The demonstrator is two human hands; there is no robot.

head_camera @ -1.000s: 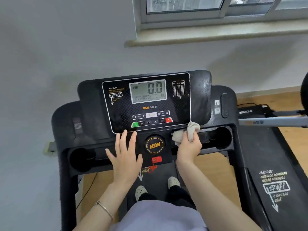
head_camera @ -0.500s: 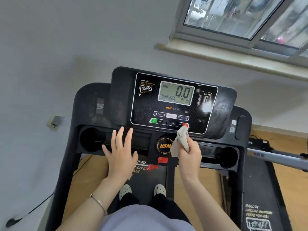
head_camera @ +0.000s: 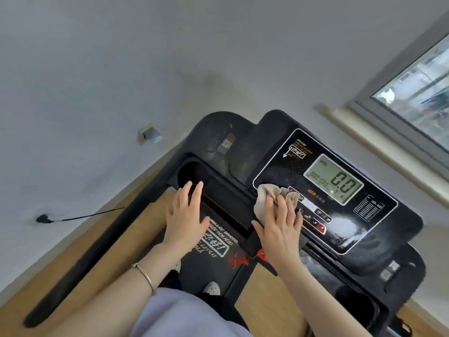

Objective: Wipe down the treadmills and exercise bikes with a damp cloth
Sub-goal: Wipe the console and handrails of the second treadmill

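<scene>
A black treadmill console with a grey display reading 0.0 fills the middle and right of the tilted view. My right hand presses a crumpled beige cloth flat against the lower left corner of the control panel, fingers straight over the cloth. My left hand rests flat with spread fingers on the console tray, just beside the left cup holder. The button row is partly covered by the cloth and my right hand.
A grey wall stands behind the treadmill, with a socket and a plugged cable at the left. A window with a sill is at the upper right. The left handrail runs down over the wooden floor. My feet stand on the belt.
The view has tilted and swung left. My right hand moved with the cloth from the panel's bottom edge near the red button leftward to its lower left corner, fingers flattening. My left hand stayed on the tray.
</scene>
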